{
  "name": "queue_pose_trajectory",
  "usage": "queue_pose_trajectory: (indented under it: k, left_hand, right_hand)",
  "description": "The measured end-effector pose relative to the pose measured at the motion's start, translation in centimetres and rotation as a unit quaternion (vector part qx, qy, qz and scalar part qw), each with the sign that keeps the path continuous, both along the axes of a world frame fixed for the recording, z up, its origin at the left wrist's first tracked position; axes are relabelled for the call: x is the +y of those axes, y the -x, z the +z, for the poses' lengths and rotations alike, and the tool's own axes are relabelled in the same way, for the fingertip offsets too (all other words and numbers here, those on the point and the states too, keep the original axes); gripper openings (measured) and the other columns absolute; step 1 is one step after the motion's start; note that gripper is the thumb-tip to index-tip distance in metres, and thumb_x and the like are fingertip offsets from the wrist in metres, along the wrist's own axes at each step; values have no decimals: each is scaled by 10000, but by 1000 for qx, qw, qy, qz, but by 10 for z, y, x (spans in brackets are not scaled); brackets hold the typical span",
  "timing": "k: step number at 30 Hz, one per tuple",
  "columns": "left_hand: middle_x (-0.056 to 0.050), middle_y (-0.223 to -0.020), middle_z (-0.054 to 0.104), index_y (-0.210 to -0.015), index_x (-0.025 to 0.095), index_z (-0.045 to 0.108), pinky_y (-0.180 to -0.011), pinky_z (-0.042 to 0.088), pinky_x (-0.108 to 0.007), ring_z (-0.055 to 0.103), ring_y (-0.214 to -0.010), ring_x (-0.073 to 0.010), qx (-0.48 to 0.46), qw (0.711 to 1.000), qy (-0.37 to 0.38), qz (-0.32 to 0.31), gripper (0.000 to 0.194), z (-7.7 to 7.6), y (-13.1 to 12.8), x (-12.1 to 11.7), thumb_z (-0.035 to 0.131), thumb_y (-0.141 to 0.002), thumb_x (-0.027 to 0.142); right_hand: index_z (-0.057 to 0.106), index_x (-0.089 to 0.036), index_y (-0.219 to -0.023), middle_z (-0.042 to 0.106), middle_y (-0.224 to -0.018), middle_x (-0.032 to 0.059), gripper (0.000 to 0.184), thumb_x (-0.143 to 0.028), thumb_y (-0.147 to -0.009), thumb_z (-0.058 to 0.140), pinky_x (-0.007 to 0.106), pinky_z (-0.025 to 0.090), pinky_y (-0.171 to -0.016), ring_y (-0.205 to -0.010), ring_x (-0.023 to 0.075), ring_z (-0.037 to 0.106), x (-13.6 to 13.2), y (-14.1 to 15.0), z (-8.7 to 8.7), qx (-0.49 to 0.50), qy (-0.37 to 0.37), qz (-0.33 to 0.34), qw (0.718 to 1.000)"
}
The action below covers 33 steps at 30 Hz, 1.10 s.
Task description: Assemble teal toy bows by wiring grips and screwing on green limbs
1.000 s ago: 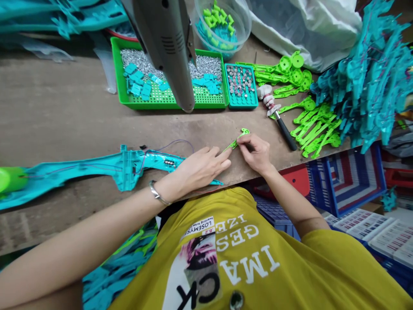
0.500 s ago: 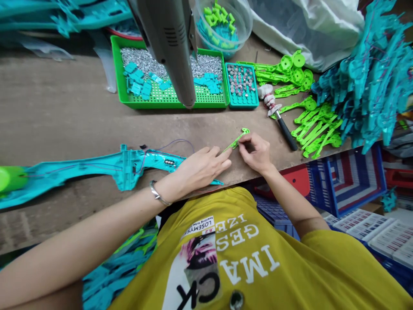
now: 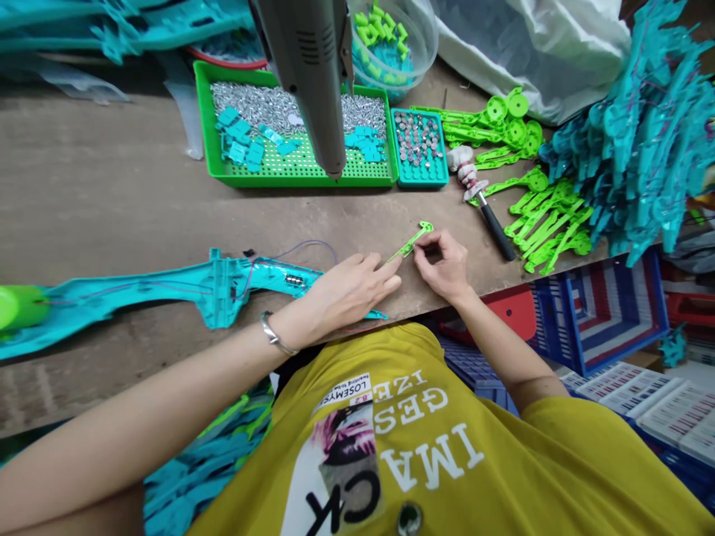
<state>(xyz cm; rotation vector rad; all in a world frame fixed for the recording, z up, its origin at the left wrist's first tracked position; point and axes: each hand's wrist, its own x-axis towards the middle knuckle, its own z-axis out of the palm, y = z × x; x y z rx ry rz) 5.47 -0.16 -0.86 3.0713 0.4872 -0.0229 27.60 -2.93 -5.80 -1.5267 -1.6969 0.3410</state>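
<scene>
My left hand (image 3: 351,290) lies over the tapered right end of a long turquoise plastic shell (image 3: 134,290), knuckles up. Its fingertips rest on the lower end of a slim lime-green plastic arm (image 3: 412,242), while its thumb is hidden. Close to the other side of that arm, my right hand (image 3: 445,266) has thumb and forefinger pinched together; whatever is between them is too small to make out. A thin purple wire (image 3: 313,242) loops out of the shell near some small metal coils (image 3: 293,281).
Overhead hangs a grey tool-like body (image 3: 321,89). Behind are a green tray (image 3: 302,181) of screws, a small turquoise tray (image 3: 420,177) and a clear tub (image 3: 427,52). To the right lie a black-handled tool (image 3: 496,232), lime-green arms (image 3: 550,223) and piled turquoise shells (image 3: 631,149).
The grey hanging body has swung right and slightly up. My right hand has shifted a little to the right along the lime-green arm; my left hand stays put.
</scene>
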Motion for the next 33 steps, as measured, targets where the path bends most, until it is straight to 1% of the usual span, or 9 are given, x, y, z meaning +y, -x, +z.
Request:
queue_pose_trajectory:
  k: [6, 9, 13, 16, 23, 25, 28, 30, 33]
  left_hand:
    - [-105, -1466, 599, -992, 192, 647, -721, 478, -381, 591, -911, -244, 5, 1000, -21, -6, 181, -1, 0, -1, 469, -1022, 172]
    - [-112, -1480, 590, -997, 187, 653, -718, 473, -379, 592, -912, -240, 0, 1000, -18, -6, 169, -2, 0, -1, 486, -1016, 169]
    - [-113, -1460, 600, -1005, 190, 660, -717, 463, -377, 586, -907, -237, -4, 1000, -14, -4, 165, -4, 1, 0, 498, -1009, 160]
    - [-106, -1461, 597, -1009, 194, 661, -714, 460, -378, 585, -913, -238, -6, 1000, -15, -2, 173, -4, 1, 0, 491, -1012, 162]
    - [-107, -1421, 619, -997, 192, 652, -700, 467, -380, 586, -890, -240, 2, 1000, -20, -6, 177, -4, 0, 0, 478, -1018, 170]
    - [-109, -1430, 613, -995, 192, 653, -707, 475, -380, 589, -894, -240, 6, 1000, -23, -6, 184, -3, -1, 0, 472, -1019, 167]
    - [-110, -1435, 611, -995, 190, 654, -714, 485, -379, 597, -906, -240, 9, 1000, -22, -6, 189, -1, -1, 0, 468, -1022, 172]
    - [-109, -1429, 616, -995, 189, 653, -712, 490, -378, 600, -908, -242, 12, 1000, -21, -6, 186, -1, 0, -1, 469, -1023, 176]
    - [-107, -1418, 621, -996, 186, 648, -704, 496, -379, 603, -902, -248, 14, 1000, -21, -9, 172, -1, 2, -2, 478, -1019, 177]
  right_hand:
    - [626, -237, -836, 691, -803, 10, 137, -126, -806, 551, 325, 567, -719, -739, 165, 657, 3, -1, 14, 15, 5, 36, 999]
    - [674, -222, -846, 712, -836, 15, 147, -131, -798, 569, 312, 573, -711, -733, 153, 661, 6, -3, 18, 35, 52, 58, 996]
    - [707, -205, -890, 744, -830, 13, 88, -252, -832, 660, 276, 579, -640, -671, 134, 680, 8, -3, 15, 110, 141, 18, 984]
    - [713, -202, -875, 755, -789, 0, 88, -244, -816, 663, 273, 593, -653, -659, 130, 693, 10, -3, 9, 142, 161, 10, 977]
    - [662, -224, -908, 755, -830, -3, 92, -199, -826, 627, 289, 618, -732, -748, 141, 721, 10, -5, 2, 159, 116, 48, 979]
    - [656, -231, -927, 755, -847, -3, 111, -179, -839, 614, 299, 621, -756, -768, 146, 727, 9, -5, 1, 130, 90, 61, 986]
    - [662, -241, -927, 770, -874, 9, 117, -169, -858, 600, 321, 626, -777, -781, 160, 738, 7, -5, 3, 50, 42, 71, 995]
    - [668, -245, -931, 783, -891, 20, 112, -176, -882, 595, 325, 627, -784, -794, 167, 749, 6, -5, 3, 4, 7, 72, 997]
    - [674, -243, -950, 798, -904, 33, 110, -178, -921, 590, 304, 624, -785, -830, 166, 765, 4, -5, 2, -29, -50, 74, 996]
